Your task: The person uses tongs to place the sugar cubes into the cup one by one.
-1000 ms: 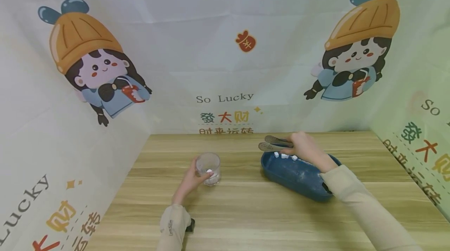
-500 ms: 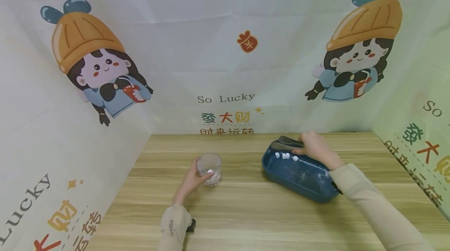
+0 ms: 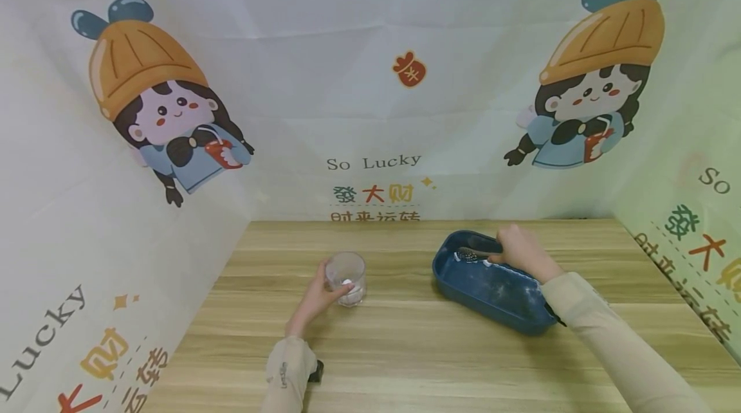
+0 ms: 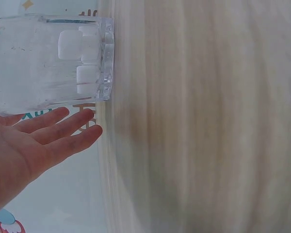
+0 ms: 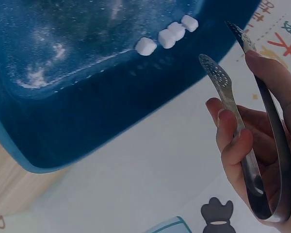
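My left hand (image 3: 315, 296) is at a clear glass (image 3: 345, 266) on the table, thumb on the near side. Thumb and a finger hold it, while other fingers stretch out beside it in the left wrist view. White cubes (image 4: 82, 46) lie at the glass's bottom. My right hand (image 3: 523, 251) grips metal tongs (image 5: 252, 170) with perforated tips, its fingers curled on one arm and the thumb on the other. The tong tips stand apart, reaching down into a deep blue tray (image 3: 492, 310). Several small white cubes (image 5: 167, 38) lie along the tray's far wall, close to the tips.
White powder (image 5: 36, 80) marks the tray floor. The glass and tray stand apart on a wood-grain table (image 3: 399, 348). A printed cloth backdrop (image 3: 370, 117) rises behind the table and along both sides.
My right hand has moved right and lowered the tongs from above the tray's far rim into it, near the white cubes. My left hand and the glass stay in place.
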`<act>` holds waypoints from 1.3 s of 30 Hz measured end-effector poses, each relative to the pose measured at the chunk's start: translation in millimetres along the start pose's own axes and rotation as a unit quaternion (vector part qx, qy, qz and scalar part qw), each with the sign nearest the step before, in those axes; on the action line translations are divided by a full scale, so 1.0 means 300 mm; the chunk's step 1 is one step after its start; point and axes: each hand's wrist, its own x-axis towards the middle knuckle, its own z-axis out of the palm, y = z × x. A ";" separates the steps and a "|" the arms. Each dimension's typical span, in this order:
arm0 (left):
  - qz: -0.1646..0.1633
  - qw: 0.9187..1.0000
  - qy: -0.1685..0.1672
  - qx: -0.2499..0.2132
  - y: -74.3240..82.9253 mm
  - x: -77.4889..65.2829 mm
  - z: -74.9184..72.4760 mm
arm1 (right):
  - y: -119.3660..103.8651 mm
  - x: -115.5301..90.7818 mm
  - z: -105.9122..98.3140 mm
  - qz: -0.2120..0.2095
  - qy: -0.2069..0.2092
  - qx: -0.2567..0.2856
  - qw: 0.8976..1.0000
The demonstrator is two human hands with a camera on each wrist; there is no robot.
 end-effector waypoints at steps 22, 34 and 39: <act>-0.010 1.000 -0.007 0.002 -0.004 0.004 -0.009 | 0.066 -0.015 0.025 0.026 -0.015 -0.053 0.998; -0.004 1.000 -0.005 0.007 -0.004 0.004 -0.006 | 0.071 -0.024 0.046 0.025 -0.006 -0.077 0.997; -0.008 1.000 -0.008 -0.001 -0.004 0.000 -0.005 | 0.085 -0.028 0.061 0.017 0.001 -0.089 0.996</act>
